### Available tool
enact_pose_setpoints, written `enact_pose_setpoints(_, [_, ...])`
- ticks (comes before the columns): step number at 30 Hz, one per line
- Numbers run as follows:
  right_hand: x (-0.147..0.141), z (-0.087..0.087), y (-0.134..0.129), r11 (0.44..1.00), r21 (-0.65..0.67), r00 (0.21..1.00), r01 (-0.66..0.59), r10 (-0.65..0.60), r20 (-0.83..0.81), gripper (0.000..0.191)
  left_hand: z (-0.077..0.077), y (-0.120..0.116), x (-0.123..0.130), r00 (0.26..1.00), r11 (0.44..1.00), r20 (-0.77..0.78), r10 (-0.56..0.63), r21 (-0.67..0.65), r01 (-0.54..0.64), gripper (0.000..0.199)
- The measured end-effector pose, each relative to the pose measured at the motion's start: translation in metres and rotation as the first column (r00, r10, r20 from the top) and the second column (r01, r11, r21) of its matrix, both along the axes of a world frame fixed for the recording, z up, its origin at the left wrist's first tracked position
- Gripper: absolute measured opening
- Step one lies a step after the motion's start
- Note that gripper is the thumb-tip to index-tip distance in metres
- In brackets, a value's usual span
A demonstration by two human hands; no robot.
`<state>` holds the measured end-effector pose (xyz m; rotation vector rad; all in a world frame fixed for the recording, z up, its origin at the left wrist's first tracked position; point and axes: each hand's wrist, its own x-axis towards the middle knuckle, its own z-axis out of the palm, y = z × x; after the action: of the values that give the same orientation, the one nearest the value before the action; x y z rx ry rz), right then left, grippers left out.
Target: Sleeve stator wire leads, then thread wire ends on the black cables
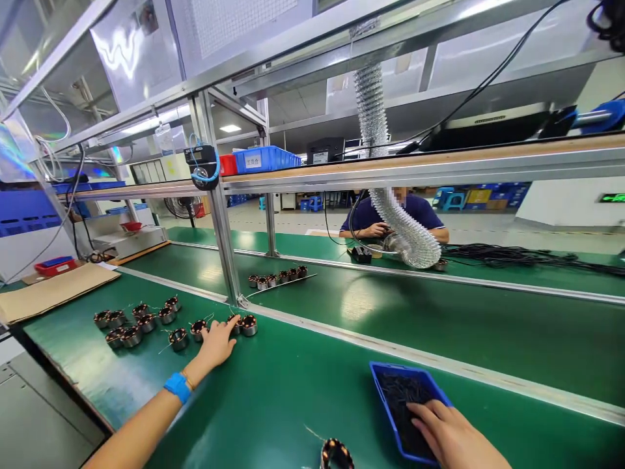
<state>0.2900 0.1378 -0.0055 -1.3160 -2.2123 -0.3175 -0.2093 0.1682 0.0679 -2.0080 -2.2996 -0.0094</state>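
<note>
My left hand [218, 342] reaches over the green bench with its fingers spread. Its index finger touches a copper-wound motor stator [235, 324], and its thumb lies just beside that part. Close by on the right sits another stator [249, 325], and on the left one more stator [198, 329]. My right hand [446, 430] dips into a blue plastic tray [390, 420], its fingertips closed together among many thin black tube-like pieces [403, 391]. What exactly they pinch is hidden. Near the bottom edge stands a stator [336, 454] with a loose wire end, partly cut off.
Several stators [131, 335] stand grouped at left, with more stators [283, 277] behind the metal rail. An upright post [222, 215] carries the shelf [439, 159]. A flexible duct [407, 231] hangs down. A co-worker [417, 212] sits opposite. Cardboard [58, 290] lies far left.
</note>
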Motion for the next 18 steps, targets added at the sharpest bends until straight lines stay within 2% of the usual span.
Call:
enact_pose_setpoints(5, [-0.017, 0.017, -0.010, 0.995, -0.037, 0.994, 0.095, -0.093, 0.056, 0.038, -0.002, -0.028, 0.049, 0.988, 0.988, 0.037, -0.151, -0.026, 0.152, 0.066])
enact_pose_setpoints(8, [-0.022, 0.026, -0.014, 0.988, -0.049, 0.988, 0.148, -0.145, 0.052, 0.037, -0.008, -0.049, 0.077, 0.959, 0.962, 0.102, -0.264, -0.046, 0.270, 0.066])
enact_pose_setpoints(10, [-0.023, 0.029, -0.015, 0.982, -0.052, 0.983, 0.181, -0.179, 0.042, 0.037, -0.011, -0.062, 0.092, 0.926, 0.938, 0.164, -0.340, -0.008, 0.346, 0.065])
enact_pose_setpoints(12, [-0.023, 0.028, -0.015, 0.976, -0.052, 0.978, 0.209, -0.208, 0.026, 0.037, -0.010, -0.071, 0.104, 0.893, 0.913, 0.190, -0.409, 0.100, 0.397, 0.059])
enact_pose_setpoints(15, [-0.024, 0.026, -0.015, 0.972, -0.047, 0.970, 0.231, -0.234, -0.066, 0.038, 0.004, -0.071, 0.117, 0.862, 0.868, 0.178, -0.475, 0.254, 0.426, 0.048])
enact_pose_setpoints(18, [-0.025, 0.023, -0.016, 0.977, -0.054, 0.953, 0.207, -0.214, -0.213, 0.037, 0.029, -0.056, 0.124, 0.828, 0.852, 0.217, -0.516, 0.226, 0.472, 0.038])
